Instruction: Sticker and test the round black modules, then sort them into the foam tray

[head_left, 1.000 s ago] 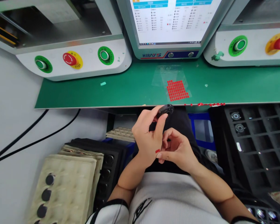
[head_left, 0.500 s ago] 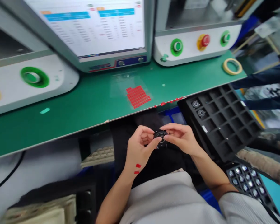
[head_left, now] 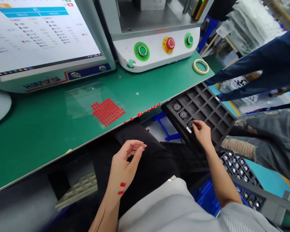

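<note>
My right hand (head_left: 203, 132) reaches over the black compartment tray (head_left: 218, 127). Its thumb and fingertips are closed on a small round black part (head_left: 190, 124), which sits in a cell at the tray's near left edge. Two like parts, one black disc (head_left: 183, 114) and another disc (head_left: 176, 107), lie in the cells beyond it. Above my lap, my left hand (head_left: 125, 161) is held with loosely curved fingers and nothing in it. Two red sticker pieces (head_left: 122, 188) are stuck near its wrist.
On the green bench (head_left: 157, 88) lie a sheet of red stickers (head_left: 108, 111) and a tape roll (head_left: 201, 66). A monitor (head_left: 50, 75) and a button panel (head_left: 157, 50) stand behind. Lower right is another filled tray (head_left: 239, 167). Other people's legs (head_left: 268, 135) are close on the right.
My right hand has moved right, carrying the round black part from between both hands into a tray cell. My left hand has let go of it. The view has swung right.
</note>
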Available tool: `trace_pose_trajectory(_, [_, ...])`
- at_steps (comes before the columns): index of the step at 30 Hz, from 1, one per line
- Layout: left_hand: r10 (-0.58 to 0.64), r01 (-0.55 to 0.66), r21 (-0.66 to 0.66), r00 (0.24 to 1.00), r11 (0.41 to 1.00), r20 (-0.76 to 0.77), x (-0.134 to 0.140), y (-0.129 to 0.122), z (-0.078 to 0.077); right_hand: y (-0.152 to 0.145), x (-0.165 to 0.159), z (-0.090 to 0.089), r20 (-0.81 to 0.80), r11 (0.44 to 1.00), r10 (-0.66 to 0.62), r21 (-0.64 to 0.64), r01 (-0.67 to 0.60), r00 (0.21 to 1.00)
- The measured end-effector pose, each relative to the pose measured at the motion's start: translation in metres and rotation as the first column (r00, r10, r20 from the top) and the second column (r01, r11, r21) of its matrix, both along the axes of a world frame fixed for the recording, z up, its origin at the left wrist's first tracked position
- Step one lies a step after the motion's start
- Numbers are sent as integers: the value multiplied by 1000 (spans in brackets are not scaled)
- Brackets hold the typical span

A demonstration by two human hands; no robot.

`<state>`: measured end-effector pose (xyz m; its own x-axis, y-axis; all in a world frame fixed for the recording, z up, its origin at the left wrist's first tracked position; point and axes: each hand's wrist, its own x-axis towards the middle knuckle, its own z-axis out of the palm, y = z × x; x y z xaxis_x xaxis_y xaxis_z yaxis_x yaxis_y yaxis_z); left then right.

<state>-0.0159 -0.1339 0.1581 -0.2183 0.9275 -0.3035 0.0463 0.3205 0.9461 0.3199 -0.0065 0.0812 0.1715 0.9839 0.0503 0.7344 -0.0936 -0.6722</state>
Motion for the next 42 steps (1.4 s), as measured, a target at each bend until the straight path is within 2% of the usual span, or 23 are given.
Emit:
trace_pose_trajectory(3, [6,-6,-11,1000,1000,-18,-4,-2,-2,-6,0,4,182,998,54,-19,-52,982])
trace_pose_trajectory(8, [28,-28,-12,999,1000,-17,-9,-5,-7,-13,-3,9,348,982,167,-145,-123,922])
trace_pose_trajectory(13, [4,-3,16,998,1000,-64,-12,-10,-8,-18,-19,10,497,989,112,-138,-49,861])
trace_pose_trajectory(16, [29,-24,41,994,999,-109,-14,-13,-7,-21,-36,22,549,997,55,-68,-20,834])
trace_pose_trajectory(18, [100,-91,75,988,993,-121,-13,-12,-4,-26,-59,37,491,994,23,82,-72,871])
trace_pose_trajectory(19, [151,-138,103,980,985,-130,-12,-12,-2,-31,-75,46,402,976,57,169,-136,914])
trace_pose_trajectory(20, [205,-185,136,967,973,-151,-11,-11,1,-37,-94,56,273,943,144,255,-215,951])
trace_pose_trajectory(21, [254,-222,178,949,959,-185,-11,-10,4,-45,-114,66,122,897,286,313,-311,950])
trace_pose_trajectory(22, [291,-241,224,928,945,-233,-12,-10,7,-53,-135,75,-25,845,446,342,-412,895])
trace_pose_trajectory(23, [321,-244,273,903,931,-287,-13,-10,11,-62,-155,84,-142,783,582,362,-505,801])
trace_pose_trajectory(25, [352,-210,367,856,906,-378,-18,-14,17,-79,-191,99,-292,650,758,402,-645,583])
trace_pose_trajectory(28, [375,-179,444,835,878,-403,-29,-26,25,-100,-228,112,-395,503,854,455,-735,339])
trace_pose_trajectory(31, [447,-264,454,819,851,-360,-36,-38,30,-114,-246,115,-439,440,869,474,-763,228])
trace_pose_trajectory(33, [517,-332,471,784,817,-343,-39,-43,31,-123,-251,113,-484,455,847,450,-768,219])
trace_pose_trajectory(35, [573,-364,507,741,781,-351,-41,-44,31,-131,-254,112,-574,524,781,390,-757,245])
trace_pose_trajectory(37, [614,-347,572,695,743,-375,-42,-45,29,-138,-256,111,-683,610,677,313,-728,273])
trace_pose_trajectory(39, [651,-309,643,646,701,-399,-44,-46,27,-143,-260,110,-757,671,585,250,-698,290])
trace_pose_trajectory(42, [707,-252,725,562,641,-430,-47,-49,20,-146,-265,110,-779,710,541,219,-670,318])
